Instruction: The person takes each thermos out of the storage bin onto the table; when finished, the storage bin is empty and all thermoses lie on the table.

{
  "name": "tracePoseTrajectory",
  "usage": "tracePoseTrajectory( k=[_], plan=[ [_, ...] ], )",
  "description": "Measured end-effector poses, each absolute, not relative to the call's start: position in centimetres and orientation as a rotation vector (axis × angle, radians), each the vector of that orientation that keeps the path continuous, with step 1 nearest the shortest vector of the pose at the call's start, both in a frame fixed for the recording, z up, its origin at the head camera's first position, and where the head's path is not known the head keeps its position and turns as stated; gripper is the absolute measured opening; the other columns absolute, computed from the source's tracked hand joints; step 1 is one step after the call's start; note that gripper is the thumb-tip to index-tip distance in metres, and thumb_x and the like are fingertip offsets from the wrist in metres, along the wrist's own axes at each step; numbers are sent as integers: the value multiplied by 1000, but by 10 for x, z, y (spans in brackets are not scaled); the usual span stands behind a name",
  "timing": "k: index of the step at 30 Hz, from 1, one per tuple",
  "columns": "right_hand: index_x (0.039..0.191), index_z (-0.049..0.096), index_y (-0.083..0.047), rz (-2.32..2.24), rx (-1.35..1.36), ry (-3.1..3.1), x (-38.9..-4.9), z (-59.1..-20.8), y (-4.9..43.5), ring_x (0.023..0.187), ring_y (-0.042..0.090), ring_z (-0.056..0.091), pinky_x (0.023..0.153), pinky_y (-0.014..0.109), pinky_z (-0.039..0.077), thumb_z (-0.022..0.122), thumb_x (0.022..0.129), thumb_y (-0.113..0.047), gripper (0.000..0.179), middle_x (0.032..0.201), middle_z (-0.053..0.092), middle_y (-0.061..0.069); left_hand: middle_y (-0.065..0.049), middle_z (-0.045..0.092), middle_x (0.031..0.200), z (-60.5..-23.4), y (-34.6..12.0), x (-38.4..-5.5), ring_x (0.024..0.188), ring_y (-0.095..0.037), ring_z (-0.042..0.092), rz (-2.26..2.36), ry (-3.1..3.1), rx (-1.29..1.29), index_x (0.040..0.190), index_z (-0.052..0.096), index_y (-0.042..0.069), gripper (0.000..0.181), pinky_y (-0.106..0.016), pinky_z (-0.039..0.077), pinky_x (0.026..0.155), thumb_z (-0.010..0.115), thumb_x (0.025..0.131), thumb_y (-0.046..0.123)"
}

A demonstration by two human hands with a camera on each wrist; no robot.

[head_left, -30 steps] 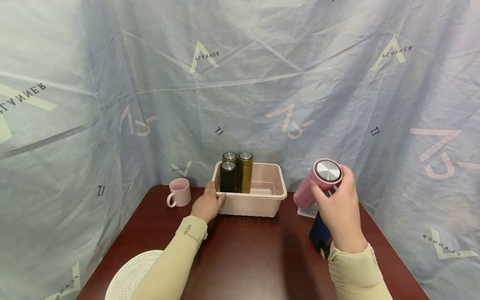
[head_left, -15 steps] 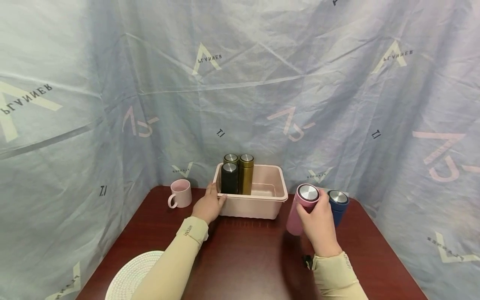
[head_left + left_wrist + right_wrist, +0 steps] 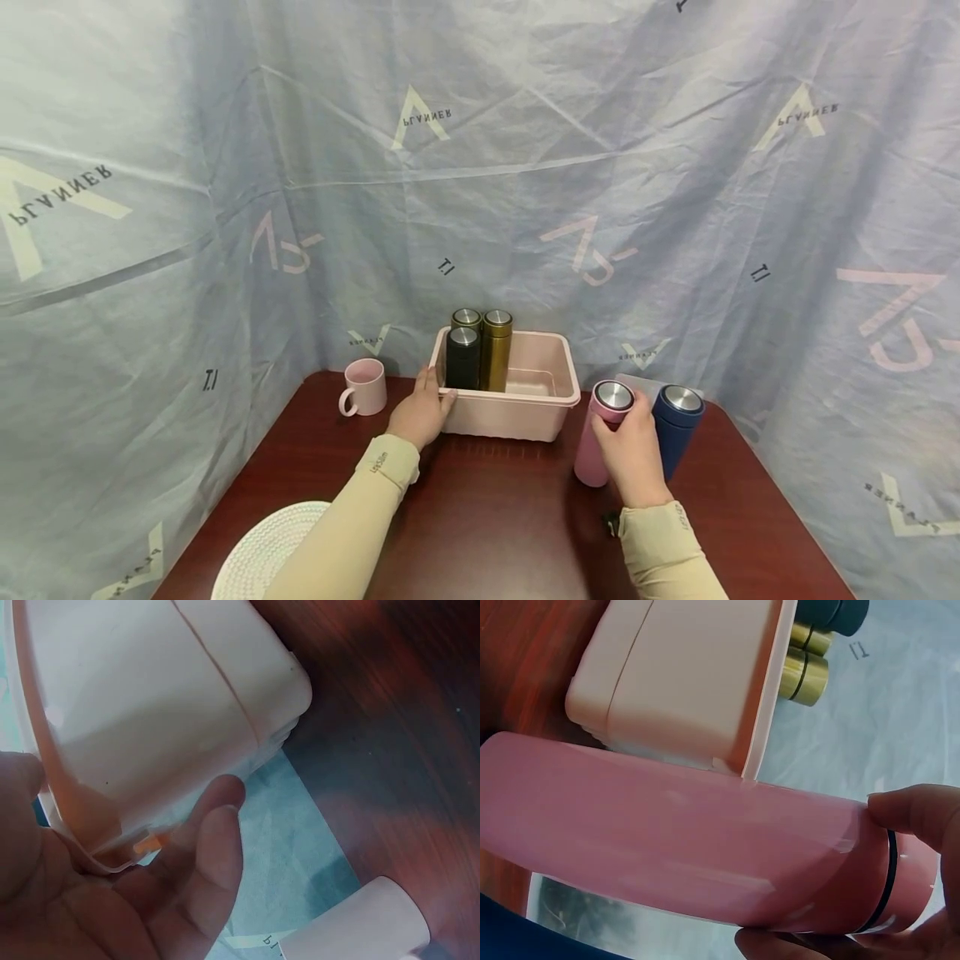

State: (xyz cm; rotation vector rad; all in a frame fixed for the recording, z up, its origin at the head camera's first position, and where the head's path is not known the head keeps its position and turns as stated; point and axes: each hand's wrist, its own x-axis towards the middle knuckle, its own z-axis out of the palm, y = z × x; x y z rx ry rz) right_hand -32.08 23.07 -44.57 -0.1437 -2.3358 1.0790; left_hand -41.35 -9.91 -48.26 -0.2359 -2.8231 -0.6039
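Note:
My left hand point(image 3: 420, 414) holds the left front corner of a pale pink plastic bin point(image 3: 510, 417), thumb at the front rim and fingers along the side wall. Inside, at its left end, stand a black thermos point(image 3: 462, 367), a gold one point(image 3: 496, 362) and an olive-gold one point(image 3: 467, 317). To the right of the bin, my right hand point(image 3: 632, 442) grips a pink thermos point(image 3: 592, 450) near its steel-topped lid. The thermos is nearly upright, its base close to the table; in the right wrist view, thumb and fingers lie on opposite sides of the pink body point(image 3: 682, 832).
A blue thermos point(image 3: 678, 429) stands just right of my right hand, with a flat pale object point(image 3: 652, 383) behind. Left of the bin is a pink mug point(image 3: 366, 387). A white woven mat point(image 3: 258, 550) lies under my left forearm. Printed grey cloth point(image 3: 480, 208) hangs behind the table.
My right hand has brought the pink thermos left and down from a raised, tilted hold to nearly upright beside the bin. The blue thermos now shows upright. My left hand stays on the bin.

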Motion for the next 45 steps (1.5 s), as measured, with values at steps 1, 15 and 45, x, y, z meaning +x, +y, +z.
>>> tracePoseTrajectory(
  k=[1, 15, 45],
  plan=[
    [143, 34, 7, 1080, -144, -2345, -322, -445, 231, 116, 46, 53, 97, 58, 41, 73, 87, -17, 72, 128, 51, 33, -20, 24, 160, -482, -99, -413, 84, -35, 69, -603, -2823, -234, 156, 24, -3, 75, -49, 54, 73, 41, 105, 50],
    [156, 4, 3, 1071, -232, -2362, -333, -444, 229, 131, 54, 32, 104, 64, 30, 68, 90, -23, 95, 144, 25, 38, -20, 24, 160, -483, -99, -414, 81, -34, 68, -594, -2821, -231, 156, 25, -2, 74, -48, 55, 71, 42, 105, 49],
    [159, 2, -4, 1217, 15, -2649, -473, -382, 102, 138, 46, 30, 108, 55, 33, 68, 93, -32, 98, 157, 17, 29, -16, 28, 159, -488, -103, -419, 84, -35, 68, -630, -2785, -195, 156, 28, 2, 74, -49, 55, 74, 44, 103, 52]
  ],
)
